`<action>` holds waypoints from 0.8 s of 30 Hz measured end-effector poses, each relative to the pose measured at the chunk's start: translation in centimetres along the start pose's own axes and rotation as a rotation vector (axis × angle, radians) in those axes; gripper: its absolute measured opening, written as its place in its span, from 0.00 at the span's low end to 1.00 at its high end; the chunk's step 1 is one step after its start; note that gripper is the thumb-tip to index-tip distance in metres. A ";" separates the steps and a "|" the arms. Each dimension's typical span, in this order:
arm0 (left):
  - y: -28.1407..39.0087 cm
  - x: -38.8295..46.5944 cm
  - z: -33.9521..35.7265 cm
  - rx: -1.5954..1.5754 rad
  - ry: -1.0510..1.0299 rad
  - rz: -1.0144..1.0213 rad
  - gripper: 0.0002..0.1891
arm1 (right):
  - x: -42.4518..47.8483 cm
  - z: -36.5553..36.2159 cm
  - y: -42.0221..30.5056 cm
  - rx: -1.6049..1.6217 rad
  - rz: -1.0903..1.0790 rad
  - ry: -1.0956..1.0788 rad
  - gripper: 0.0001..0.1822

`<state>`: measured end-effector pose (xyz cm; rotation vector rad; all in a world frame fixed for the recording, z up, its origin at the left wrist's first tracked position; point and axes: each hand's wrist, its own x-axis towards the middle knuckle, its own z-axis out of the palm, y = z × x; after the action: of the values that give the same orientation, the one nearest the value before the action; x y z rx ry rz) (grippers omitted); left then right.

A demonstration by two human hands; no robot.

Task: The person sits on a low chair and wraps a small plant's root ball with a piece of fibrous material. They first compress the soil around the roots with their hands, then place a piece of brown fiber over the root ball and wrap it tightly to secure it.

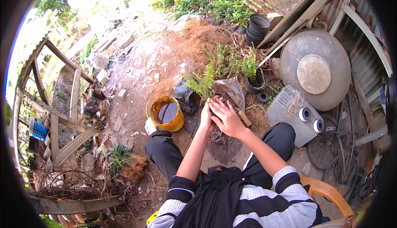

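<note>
My left hand (pixel 206 117) and my right hand (pixel 225 117) meet palm to palm in front of me, soil on their skin. The right hand's fingers lie partly across the left; whether anything is between the palms is hidden. Just beyond the fingertips rises a green fern (pixel 204 80), its base covered by my hands. Beside it sits a black plastic bag (pixel 185 95). A wooden tool handle (pixel 244 118) lies right of my right hand, near a greyish plastic sheet (pixel 232 92). Dark damp soil (pixel 221 147) is below my wrists.
A yellow bucket (pixel 176 124) of dark liquid stands by my left knee. Farther left are a cat (pixel 94 99) and a wooden frame (pixel 74 94). To the right are a potted fern (pixel 249 65), a grey plastic crate (pixel 279 111), a large round vessel (pixel 336 72) and a bicycle wheel (pixel 321 155).
</note>
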<state>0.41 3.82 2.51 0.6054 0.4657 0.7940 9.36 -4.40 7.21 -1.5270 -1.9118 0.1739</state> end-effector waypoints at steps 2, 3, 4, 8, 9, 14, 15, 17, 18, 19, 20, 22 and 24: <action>0.3 0.0 0.5 -0.064 0.034 0.006 0.23 | 0.3 -0.6 0.3 0.076 0.021 -0.041 0.28; 0.6 0.1 0.8 -0.094 0.074 -0.011 0.24 | 0.5 -1.1 0.3 0.062 0.026 -0.033 0.28; 1.0 -0.2 0.9 -0.049 0.049 -0.047 0.25 | 0.7 -1.6 0.1 0.047 0.031 -0.026 0.28; 0.6 0.1 -0.2 -0.004 -0.043 -0.044 0.27 | 0.4 -1.4 -0.3 -0.083 -0.036 -0.054 0.30; 0.5 0.0 -0.2 0.008 -0.045 -0.042 0.27 | 0.2 -1.1 -0.1 -0.116 -0.051 -0.060 0.31; 0.9 -1.0 0.9 0.136 0.089 -0.071 0.26 | 0.0 -2.2 0.5 0.147 0.079 -0.080 0.29; 1.3 -1.1 1.0 0.131 0.100 -0.093 0.25 | 0.0 -2.5 0.4 0.197 0.128 -0.009 0.28; 1.3 -0.7 0.5 0.084 0.039 -0.078 0.25 | -0.8 -1.3 0.8 0.247 0.080 0.174 0.28; 1.2 -0.7 0.7 0.056 0.070 -0.079 0.26 | -1.1 -1.0 0.5 0.207 0.052 0.158 0.29; 1.1 -0.8 1.0 0.027 0.101 -0.080 0.26 | -1.2 -0.7 0.2 0.167 0.024 0.142 0.29; 1.4 -0.9 1.0 0.048 0.066 -0.097 0.28 | -1.0 -0.2 0.0 0.208 -0.002 0.198 0.31; 2.1 -1.6 3.2 0.040 0.179 -0.151 0.30 | -1.1 0.4 0.7 0.338 0.159 0.295 0.33; 2.7 -2.0 3.7 0.014 0.097 -0.213 0.33 | -0.8 1.1 1.7 0.475 0.279 0.397 0.33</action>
<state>-0.01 2.58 7.29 0.5219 0.6145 0.6197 10.22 -4.29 5.20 -1.3678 -1.2356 0.3866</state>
